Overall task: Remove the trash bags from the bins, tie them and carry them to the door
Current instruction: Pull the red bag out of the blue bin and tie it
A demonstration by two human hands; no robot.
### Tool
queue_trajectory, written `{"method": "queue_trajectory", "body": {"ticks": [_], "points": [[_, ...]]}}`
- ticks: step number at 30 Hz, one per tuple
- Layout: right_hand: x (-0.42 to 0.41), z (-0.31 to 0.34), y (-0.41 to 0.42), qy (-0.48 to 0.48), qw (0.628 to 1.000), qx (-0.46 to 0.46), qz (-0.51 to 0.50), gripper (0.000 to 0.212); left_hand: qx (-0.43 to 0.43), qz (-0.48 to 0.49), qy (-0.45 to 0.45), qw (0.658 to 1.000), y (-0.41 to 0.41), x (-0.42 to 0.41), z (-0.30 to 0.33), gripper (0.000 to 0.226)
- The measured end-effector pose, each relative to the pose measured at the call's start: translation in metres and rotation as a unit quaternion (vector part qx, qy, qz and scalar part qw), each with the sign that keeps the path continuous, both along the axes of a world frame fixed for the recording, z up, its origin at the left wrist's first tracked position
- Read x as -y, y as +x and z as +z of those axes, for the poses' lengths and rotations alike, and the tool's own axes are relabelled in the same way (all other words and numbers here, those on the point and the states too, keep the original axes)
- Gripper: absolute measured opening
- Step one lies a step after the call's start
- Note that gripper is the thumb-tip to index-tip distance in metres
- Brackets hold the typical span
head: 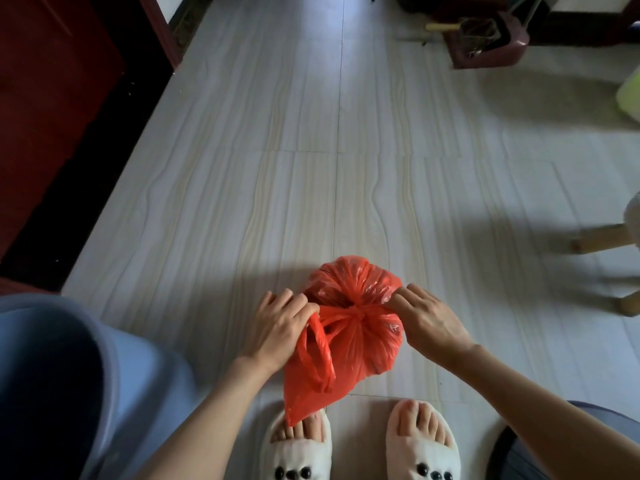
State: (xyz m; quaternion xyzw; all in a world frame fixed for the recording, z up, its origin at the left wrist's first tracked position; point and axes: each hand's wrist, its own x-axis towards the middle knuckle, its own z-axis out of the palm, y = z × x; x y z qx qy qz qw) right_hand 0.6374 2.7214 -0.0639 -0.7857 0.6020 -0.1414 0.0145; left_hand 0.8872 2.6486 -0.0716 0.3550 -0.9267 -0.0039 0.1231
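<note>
A red plastic trash bag (356, 344) rests on the pale tiled floor just in front of my feet, its neck gathered into a knot at the middle. My left hand (277, 327) grips the bag's left handle loop, pulled to the left. On the other side, my right hand (427, 318) pinches the right handle end and draws it to the right. A blue-grey bin (114, 375) stands at my lower left, its inside dark and its contents hidden.
A dark red door (52, 98) with a black threshold lines the left side. A maroon dustpan with a broom (488, 39) lies at the far right. A wooden stool leg (599, 240) and a light green object (632, 95) sit at the right edge. My white slippers (360, 448) are below.
</note>
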Motion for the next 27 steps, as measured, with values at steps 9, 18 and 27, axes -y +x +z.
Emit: {"method": "queue_trajectory", "body": {"ticks": [9, 18, 27], "points": [[-0.004, 0.028, 0.001, 0.032, 0.997, -0.063, 0.016, 0.059, 0.162, 0.000, 0.354, 0.921, 0.001, 0.009, 0.056, 0.073], [0.042, -0.013, 0.007, 0.068, 0.988, -0.097, 0.099, 0.033, -0.043, 0.078, 0.315, 0.945, -0.026, 0.022, -0.002, 0.060], [0.067, 0.081, 0.011, 0.142, 0.989, 0.026, -0.037, 0.039, -0.016, 0.172, 0.382, 0.908, -0.052, 0.051, 0.086, 0.056]]}}
